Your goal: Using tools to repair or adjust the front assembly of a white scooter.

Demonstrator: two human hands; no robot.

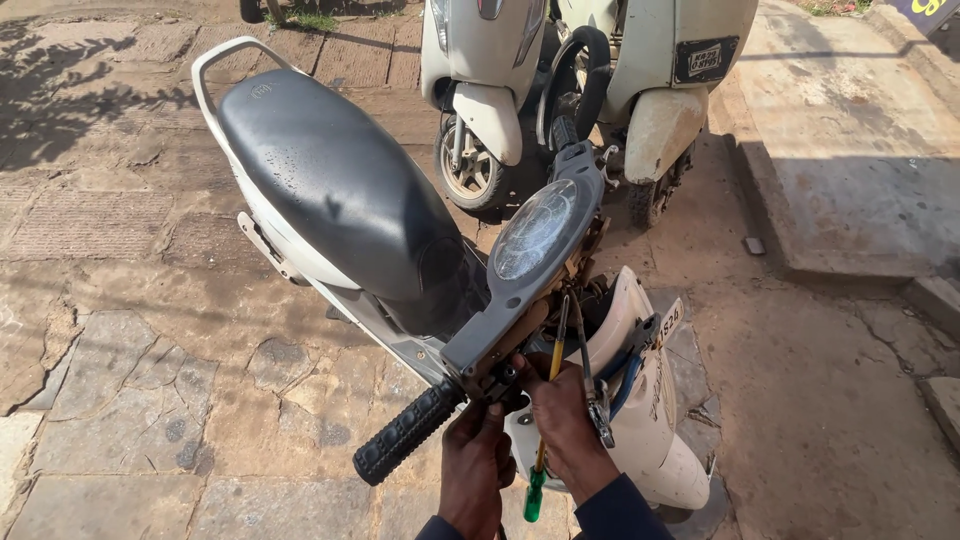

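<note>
A white scooter with a black seat stands before me, its grey handlebar cover and round speedometer glass tilted up. My left hand grips the handlebar just beside the black rubber grip. My right hand holds a screwdriver with a yellow shaft and green handle end, its tip up inside the opened headset where cables and brown parts show. Loose black and blue cables hang to the right of that hand over the white front panel.
Two other white scooters are parked just beyond the handlebar, front wheel close to mine. The ground is cracked stone paving on the left and dirt on the right. A raised concrete slab lies at the right.
</note>
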